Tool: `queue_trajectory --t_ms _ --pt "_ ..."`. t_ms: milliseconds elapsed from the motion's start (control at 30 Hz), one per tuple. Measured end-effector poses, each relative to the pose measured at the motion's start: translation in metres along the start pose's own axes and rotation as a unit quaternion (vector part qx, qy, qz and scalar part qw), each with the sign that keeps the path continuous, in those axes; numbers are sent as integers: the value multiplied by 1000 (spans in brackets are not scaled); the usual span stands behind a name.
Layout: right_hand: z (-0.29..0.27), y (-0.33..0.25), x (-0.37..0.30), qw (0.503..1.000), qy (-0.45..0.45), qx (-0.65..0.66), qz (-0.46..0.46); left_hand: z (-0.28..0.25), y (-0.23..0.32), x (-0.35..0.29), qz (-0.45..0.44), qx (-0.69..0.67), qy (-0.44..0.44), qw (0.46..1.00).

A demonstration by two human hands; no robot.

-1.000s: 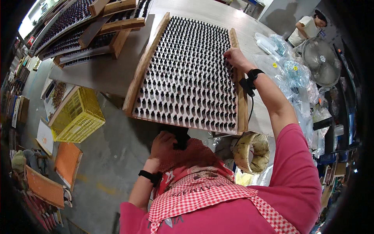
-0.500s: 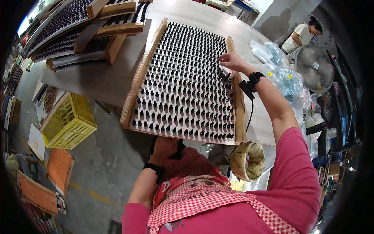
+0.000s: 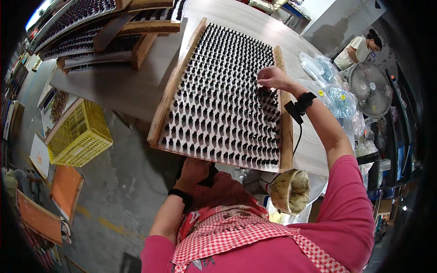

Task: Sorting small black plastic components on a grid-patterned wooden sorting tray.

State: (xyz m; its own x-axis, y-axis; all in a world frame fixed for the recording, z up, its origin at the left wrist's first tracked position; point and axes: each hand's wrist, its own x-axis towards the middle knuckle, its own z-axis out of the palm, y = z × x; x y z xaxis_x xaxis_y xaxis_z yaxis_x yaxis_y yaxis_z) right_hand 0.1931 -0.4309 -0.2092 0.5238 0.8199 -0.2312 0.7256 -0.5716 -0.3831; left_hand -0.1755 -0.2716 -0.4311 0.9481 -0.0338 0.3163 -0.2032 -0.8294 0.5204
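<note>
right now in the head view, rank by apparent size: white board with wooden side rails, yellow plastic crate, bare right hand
1. White board with wooden side rails
2. Yellow plastic crate
3. Bare right hand

"How's the light around the hands?"
"Fairly bright. Well beyond the right hand (image 3: 273, 78), the tabletop (image 3: 246, 19) carries a pale, washed-out sheen."
"And the shadows?"
"A broad one dulls the tabletop left of the board (image 3: 286, 132). The left hand (image 3: 195, 170) sits in dimmer light, with deep shade beside it under the board's near edge. Another shadow falls on the wall (image 3: 353, 20) far beyond the right hand."
"Any glare?"
"A blown-out white patch (image 3: 37, 16), far off to the upper left of both hands."
"Sharpness?"
"Decent mid-picture, though fine detail turns soft; towards the rim, edges bow and black swallows the corners."
</note>
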Motion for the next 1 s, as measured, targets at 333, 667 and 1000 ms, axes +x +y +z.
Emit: queue_trajectory --t_ms 333,667,1000 --pt "22 6 39 979 139 -147 23 -4 8 8 35 28 86 995" --pt "-2 -27 29 992 103 32 58 -5 5 9 44 13 101 994" --pt "27 -24 54 979 165 -118 -17 -13 11 11 57 49 86 993"
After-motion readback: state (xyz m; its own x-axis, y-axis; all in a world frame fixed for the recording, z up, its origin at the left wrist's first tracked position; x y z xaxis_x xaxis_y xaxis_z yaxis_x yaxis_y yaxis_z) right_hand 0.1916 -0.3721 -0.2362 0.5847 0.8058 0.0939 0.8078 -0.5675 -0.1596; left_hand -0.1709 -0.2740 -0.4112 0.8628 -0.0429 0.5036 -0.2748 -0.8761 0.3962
